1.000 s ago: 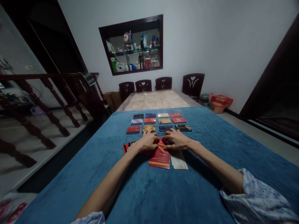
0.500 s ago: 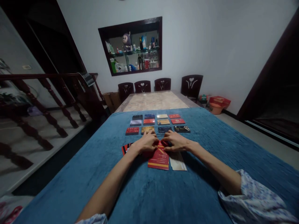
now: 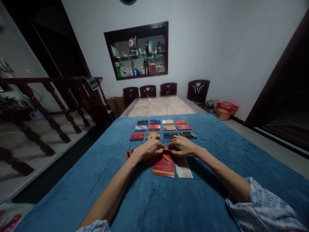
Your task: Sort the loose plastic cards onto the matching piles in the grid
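Observation:
Both hands meet over a small red card stack (image 3: pixel 166 150). My left hand (image 3: pixel 151 147) pinches its left end, and my right hand (image 3: pixel 181 146) grips the right end. Beneath them a red printed leaflet (image 3: pixel 164 168) lies on the blue cloth (image 3: pixel 145 199), with a cream leaflet (image 3: pixel 184 168) to its right. Red and black cards (image 3: pixel 129 154) stick out left of my left wrist. Beyond the hands, small card stacks stand in three rows; the front row has a red stack (image 3: pixel 137 137), a gold one (image 3: pixel 153 134), a dark blue one (image 3: pixel 170 136) and a black one (image 3: pixel 188 135).
The bare marble tabletop (image 3: pixel 159 106) continues past the cloth, with dark chairs (image 3: pixel 198 91) behind it. A wooden railing (image 3: pixel 48 80) runs along the left. An orange bucket (image 3: pixel 223 114) stands on the floor at the right.
The fingers of both hands have closed in on the red stack, whose dark edge now shows between them. The view has tilted slightly upward.

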Motion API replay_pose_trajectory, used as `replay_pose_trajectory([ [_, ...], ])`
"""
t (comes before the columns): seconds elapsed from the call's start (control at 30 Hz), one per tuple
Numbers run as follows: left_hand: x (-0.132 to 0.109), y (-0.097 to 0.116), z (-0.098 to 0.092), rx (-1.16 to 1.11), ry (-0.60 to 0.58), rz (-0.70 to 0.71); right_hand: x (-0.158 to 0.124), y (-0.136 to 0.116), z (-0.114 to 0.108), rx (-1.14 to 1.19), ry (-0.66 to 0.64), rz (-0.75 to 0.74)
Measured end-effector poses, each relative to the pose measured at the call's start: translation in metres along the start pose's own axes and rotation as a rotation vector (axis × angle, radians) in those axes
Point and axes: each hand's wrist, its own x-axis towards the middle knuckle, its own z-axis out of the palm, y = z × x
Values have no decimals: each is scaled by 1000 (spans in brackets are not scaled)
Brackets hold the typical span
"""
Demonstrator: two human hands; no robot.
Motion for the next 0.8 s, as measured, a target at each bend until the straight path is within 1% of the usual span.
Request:
replay_pose_trajectory([
  [0.1, 2, -3, 1, -9, 57, -26, 0, 0, -2, -16, 50, 13],
  [0.23, 5, -9, 4, 1, 157, -70, 1, 2, 0, -51, 128, 71],
  [0.43, 7, -19, 16, -15, 214, -77, 2, 7, 7, -37, 202, 117],
  [0.53, 8, -19, 20, -56, 266, -80, 1, 11, 11, -64, 231, 137],
  [0.63, 8, -14, 20, -77, 285, -98, 1, 12, 14, -93, 219, 170],
  [0.8, 6, -2, 17, 40, 216, -123, 2, 8, 13, -140, 129, 233],
])
